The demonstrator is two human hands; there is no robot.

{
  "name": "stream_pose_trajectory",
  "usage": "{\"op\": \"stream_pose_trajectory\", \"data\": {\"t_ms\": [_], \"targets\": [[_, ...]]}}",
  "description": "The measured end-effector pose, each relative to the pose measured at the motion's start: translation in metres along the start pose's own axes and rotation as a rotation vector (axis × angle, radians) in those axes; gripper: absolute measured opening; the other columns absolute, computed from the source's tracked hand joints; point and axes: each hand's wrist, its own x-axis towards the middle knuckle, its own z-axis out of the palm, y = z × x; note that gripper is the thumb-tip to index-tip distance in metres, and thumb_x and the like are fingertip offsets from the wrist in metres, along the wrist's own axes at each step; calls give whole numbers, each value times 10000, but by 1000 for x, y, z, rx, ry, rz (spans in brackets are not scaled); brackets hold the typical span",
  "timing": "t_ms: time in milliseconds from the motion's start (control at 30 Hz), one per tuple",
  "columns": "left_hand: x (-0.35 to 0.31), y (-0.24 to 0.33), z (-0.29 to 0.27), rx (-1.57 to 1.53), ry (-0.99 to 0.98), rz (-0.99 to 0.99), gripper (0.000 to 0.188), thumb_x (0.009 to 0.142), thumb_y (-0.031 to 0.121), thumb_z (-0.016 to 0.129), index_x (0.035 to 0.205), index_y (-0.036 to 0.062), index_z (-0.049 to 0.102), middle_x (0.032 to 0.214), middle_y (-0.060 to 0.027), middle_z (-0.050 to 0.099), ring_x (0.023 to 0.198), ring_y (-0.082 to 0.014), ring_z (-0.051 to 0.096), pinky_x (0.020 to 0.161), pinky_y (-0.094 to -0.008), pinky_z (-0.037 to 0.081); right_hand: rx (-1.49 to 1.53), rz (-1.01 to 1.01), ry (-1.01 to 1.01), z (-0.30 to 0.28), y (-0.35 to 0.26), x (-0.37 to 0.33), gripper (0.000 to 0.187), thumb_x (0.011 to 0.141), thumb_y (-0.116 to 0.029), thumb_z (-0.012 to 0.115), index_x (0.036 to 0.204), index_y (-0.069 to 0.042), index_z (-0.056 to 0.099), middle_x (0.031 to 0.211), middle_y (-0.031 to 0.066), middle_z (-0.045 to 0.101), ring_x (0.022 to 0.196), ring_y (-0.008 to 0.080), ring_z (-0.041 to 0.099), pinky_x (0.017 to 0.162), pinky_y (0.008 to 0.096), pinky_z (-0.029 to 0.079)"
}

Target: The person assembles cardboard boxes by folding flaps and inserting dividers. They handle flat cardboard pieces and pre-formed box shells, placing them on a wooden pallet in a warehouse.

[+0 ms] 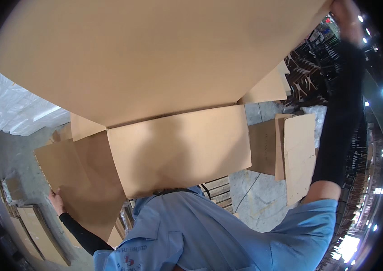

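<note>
A large brown cardboard box (164, 49) fills the upper middle, its big panel rising in front of me. A crease joins that panel to a flap (182, 151) lying against my waist, with a shadow across it. My right hand (348, 20) is up at the far right, closed at the panel's corner; its fingers are partly cut off and blurred. At the lower left, my left hand (57, 202) grips the outer edge of a side cardboard flap (87, 180). Whether this flap is joined to the box is hard to make out.
Folded cardboard pieces (300, 153) stand at the right. A wooden pallet (218, 192) lies behind the box flap. Plastic-wrapped stacks (13, 106) stand at the left, flat cardboard stacks (42, 232) at the lower left. Dark wooden chair frames (306, 81) are piled at the far right.
</note>
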Motion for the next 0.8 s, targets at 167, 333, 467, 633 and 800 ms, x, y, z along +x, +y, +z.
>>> {"op": "stream_pose_trajectory", "data": {"t_ms": [167, 333, 467, 633, 800], "targets": [[-13, -43, 41, 28, 13, 31, 232, 935, 17, 634, 1158, -48, 634, 1009, -133, 722, 900, -190, 663, 802, -347, 519, -71, 404, -430, 13, 76, -211, 407, 1026, -250, 487, 1345, 3, 503, 1351, 155, 561, 1193, 243, 548, 933, 357, 438], [-16, -41, 49, 200, 47, 4, 246, 893, 11, 634, 1128, -64, 631, 996, -161, 711, 908, -216, 661, 816, -363, 508, -11, 457, -888, -29, 69, -320, 755, 910, -181, 703, 1541, -23, 319, 1562, 193, 380, 1449, 290, 361, 1185, 401, 295], [-27, 2, 35, 310, 90, -52, 273, 879, 23, 638, 1136, -69, 623, 983, -182, 706, 914, -240, 666, 815, -369, 506, -159, 215, -697, 28, 14, -261, 762, 893, -386, 677, 1507, -37, 391, 1520, 196, 433, 1382, 298, 440, 1121, 420, 369], [-36, 26, 13, 155, 69, -16, 282, 919, 34, 627, 1183, -65, 604, 1045, -165, 704, 947, -235, 663, 833, -352, 507, -462, 77, -1835, 174, -69, -378, 793, 906, -640, 579, 1426, -43, 517, 1357, 199, 595, 1230, 345, 585, 1006, 460, 475], [-74, 65, -74, 277, 214, 87, 386, 966, 114, 654, 1295, -65, 558, 1205, -167, 664, 1090, -232, 623, 942, -346, 477, -122, 212, -1760, 174, -38, -413, 824, 928, -737, 429, 1392, -67, 550, 1305, 189, 631, 1208, 350, 604, 981, 478, 492]]}}
